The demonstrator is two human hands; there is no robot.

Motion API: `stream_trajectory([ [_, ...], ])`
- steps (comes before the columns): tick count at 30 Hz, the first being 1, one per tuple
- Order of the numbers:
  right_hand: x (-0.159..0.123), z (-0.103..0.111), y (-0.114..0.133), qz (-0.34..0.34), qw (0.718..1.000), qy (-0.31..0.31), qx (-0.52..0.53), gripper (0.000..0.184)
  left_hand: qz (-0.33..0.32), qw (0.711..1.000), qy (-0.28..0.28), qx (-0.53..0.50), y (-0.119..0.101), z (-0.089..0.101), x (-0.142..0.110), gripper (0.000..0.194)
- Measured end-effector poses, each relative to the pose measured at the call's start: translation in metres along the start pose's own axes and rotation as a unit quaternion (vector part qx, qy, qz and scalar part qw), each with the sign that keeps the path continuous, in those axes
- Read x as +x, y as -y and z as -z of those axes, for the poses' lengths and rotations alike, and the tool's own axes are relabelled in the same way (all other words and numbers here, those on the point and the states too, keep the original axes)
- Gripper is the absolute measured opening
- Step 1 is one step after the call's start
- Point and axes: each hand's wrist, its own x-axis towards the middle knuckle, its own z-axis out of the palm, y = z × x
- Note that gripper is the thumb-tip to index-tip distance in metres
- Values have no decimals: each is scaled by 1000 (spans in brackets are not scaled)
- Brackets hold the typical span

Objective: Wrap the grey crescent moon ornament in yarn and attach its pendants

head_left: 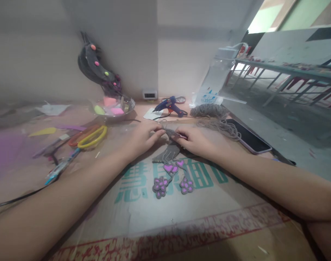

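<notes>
Between my two hands is a piece of grey yarn work with strands coming off it. My left hand pinches its left side between thumb and fingers. On the other side my right hand is closed on it, with a thin pinkish edge showing at the fingertips. Below lies a flat grey piece, partly under the hands. Yarn strands run down to purple hearts and two purple paw-like shapes, a left one and a right one, all edged in grey.
Behind the hands lie a blue glue gun and a small digital display. Grey yarn, a phone and a clear bottle are at right. Yellow-handled scissors, a pen and a bowl are at left.
</notes>
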Motion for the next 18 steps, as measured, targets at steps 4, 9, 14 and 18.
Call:
stream_trajectory([
  [4, 1, -4, -5, 3, 1000, 0, 6, 31, 39, 999, 15, -13, -3, -1, 1, 27],
  [9, 0, -3, -4, 1, 1000, 4, 5, 31, 58, 997, 26, -39, -4, 0, 0, 29],
  [14, 0, -4, -5, 3, 1000, 3, 8, 28, 80, 994, 25, -71, -4, 1, 0, 30],
  [18, 0, -5, -5, 5, 1000, 6, 6, 32, 88, 994, 24, -66, -6, 1, 1, 29],
])
